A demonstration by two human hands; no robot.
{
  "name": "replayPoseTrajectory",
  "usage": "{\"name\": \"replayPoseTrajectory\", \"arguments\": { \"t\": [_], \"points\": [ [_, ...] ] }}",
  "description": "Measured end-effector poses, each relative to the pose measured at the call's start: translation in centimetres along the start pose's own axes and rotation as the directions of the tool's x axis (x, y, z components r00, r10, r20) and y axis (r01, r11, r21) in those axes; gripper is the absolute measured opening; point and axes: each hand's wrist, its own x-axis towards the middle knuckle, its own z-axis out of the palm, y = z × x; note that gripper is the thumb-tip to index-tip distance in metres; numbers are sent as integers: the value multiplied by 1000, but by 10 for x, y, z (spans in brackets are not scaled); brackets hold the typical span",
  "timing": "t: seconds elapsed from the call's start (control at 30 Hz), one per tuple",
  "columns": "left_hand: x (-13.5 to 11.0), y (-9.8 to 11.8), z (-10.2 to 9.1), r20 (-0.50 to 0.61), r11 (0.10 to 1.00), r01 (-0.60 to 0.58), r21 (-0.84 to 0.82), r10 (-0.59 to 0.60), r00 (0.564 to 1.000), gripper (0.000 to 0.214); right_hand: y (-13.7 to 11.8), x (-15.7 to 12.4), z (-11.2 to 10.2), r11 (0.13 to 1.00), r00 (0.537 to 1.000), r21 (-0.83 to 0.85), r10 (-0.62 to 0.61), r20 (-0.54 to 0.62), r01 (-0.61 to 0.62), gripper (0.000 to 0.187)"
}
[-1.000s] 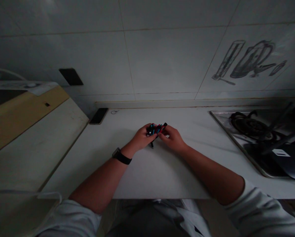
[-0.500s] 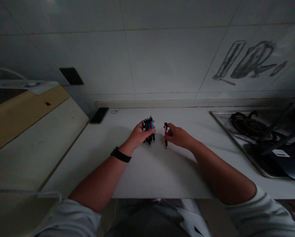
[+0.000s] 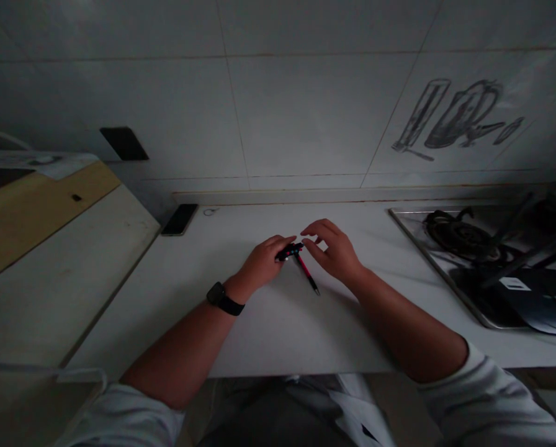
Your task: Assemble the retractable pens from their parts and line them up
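Note:
My left hand (image 3: 262, 263) is closed around a bundle of pens (image 3: 289, 251), whose ends now face up towards me. A red and black pen (image 3: 306, 272) slants across the white counter, its tip pointing down and to the right; its upper end is hidden behind the bundle. Just right of the bundle is my right hand (image 3: 332, 248), thumb and fingers apart and curved, with nothing seen between them. Whether its fingertips touch the bundle, I cannot tell.
A black phone (image 3: 180, 220) lies at the counter's back left, with a small ring-shaped item (image 3: 210, 212) beside it. On the right is a gas stove (image 3: 459, 248) with dark things over it. A pale board-like box (image 3: 68, 261) stands on the left.
The bundle in my left hand has tipped so the pen ends face me. My right hand has let go of the red and black pen, which now lies slanted on the counter.

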Motion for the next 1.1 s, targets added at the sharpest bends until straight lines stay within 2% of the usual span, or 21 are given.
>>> {"name": "replayPoseTrajectory", "arguments": {
  "t": [0.1,0.2,0.3,0.5,0.6,0.7,0.77,0.83,0.87,0.93,1.0,1.1],
  "points": [
    [-2,-1,3,66,995,-32,99,25,997,73,-3,-1,1,981,981,-5,-196,6,196,16],
    [-3,-3,3,117,983,-49,179,28,993,77,2,-4,5,950,953,-72,-301,47,304,16],
    [-4,-2,0,152,971,-61,233,26,988,74,5,-5,7,934,941,-123,-325,98,336,17],
    [-3,5,-1,192,965,-88,248,40,981,54,2,-5,5,910,917,-149,-361,170,387,19],
    [-3,8,1,192,965,-90,246,42,981,55,0,-4,4,910,917,-152,-360,172,386,18],
    [-4,7,1,172,969,-78,236,38,984,69,-4,-3,1,921,926,-120,-357,126,371,16],
    [-4,4,0,142,974,-54,221,23,990,82,-8,-1,-5,947,949,-63,-311,44,314,13],
    [-4,0,-1,99,980,-15,197,-5,995,90,-10,2,-11,980,978,56,-185,-95,191,13],
    [-4,-2,-2,78,984,8,180,-22,997,92,-10,3,-14,981,980,147,-98,-173,124,13],
    [-3,-5,-4,36,989,55,137,-61,997,90,-7,7,-18,938,952,344,71,-298,38,14],
    [-2,-6,-4,-9,992,96,87,-96,995,82,-1,11,-21,876,920,482,180,-347,10,16],
    [0,-6,-4,-83,994,108,18,-106,991,62,11,14,-20,849,917,526,252,-309,-56,19]
  ]
}}
